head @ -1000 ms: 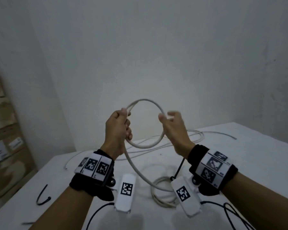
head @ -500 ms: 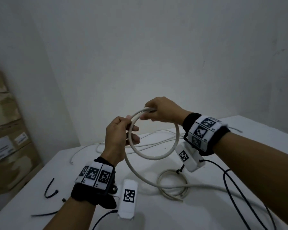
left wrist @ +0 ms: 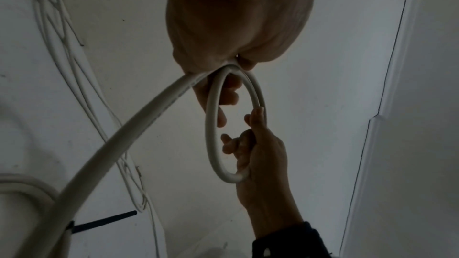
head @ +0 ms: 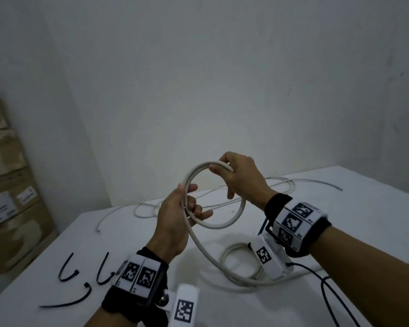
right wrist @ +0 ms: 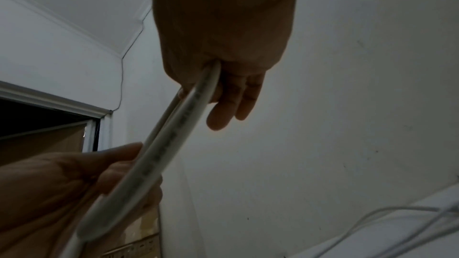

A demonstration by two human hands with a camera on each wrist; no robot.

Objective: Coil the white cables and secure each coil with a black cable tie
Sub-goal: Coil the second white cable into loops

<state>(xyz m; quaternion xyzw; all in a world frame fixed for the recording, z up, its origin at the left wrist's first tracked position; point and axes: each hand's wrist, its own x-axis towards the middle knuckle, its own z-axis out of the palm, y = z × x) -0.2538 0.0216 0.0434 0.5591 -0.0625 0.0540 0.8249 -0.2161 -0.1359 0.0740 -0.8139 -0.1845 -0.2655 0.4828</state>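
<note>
A thick white cable (head: 224, 224) forms a round loop held up in the air above the table. My left hand (head: 175, 220) grips the loop's left side, fingers curled round the strands (left wrist: 211, 125). My right hand (head: 239, 175) grips the loop's top right, where the strands (right wrist: 188, 113) run through its fingers. The cable's tail (head: 213, 258) drops from the left hand to the table. Black cable ties (head: 69, 270) lie at the table's front left.
A finished white coil (head: 227, 258) lies on the white table (head: 364, 208) below my right wrist. Thin white cables (head: 279, 185) sprawl along the far edge by the wall. Cardboard boxes (head: 7, 199) stand at the left. A black cord (head: 326, 291) trails at the right.
My right hand swung from the loop's right side up over its top, laying another turn on the loop. The view tipped down, showing more of the table and ties.
</note>
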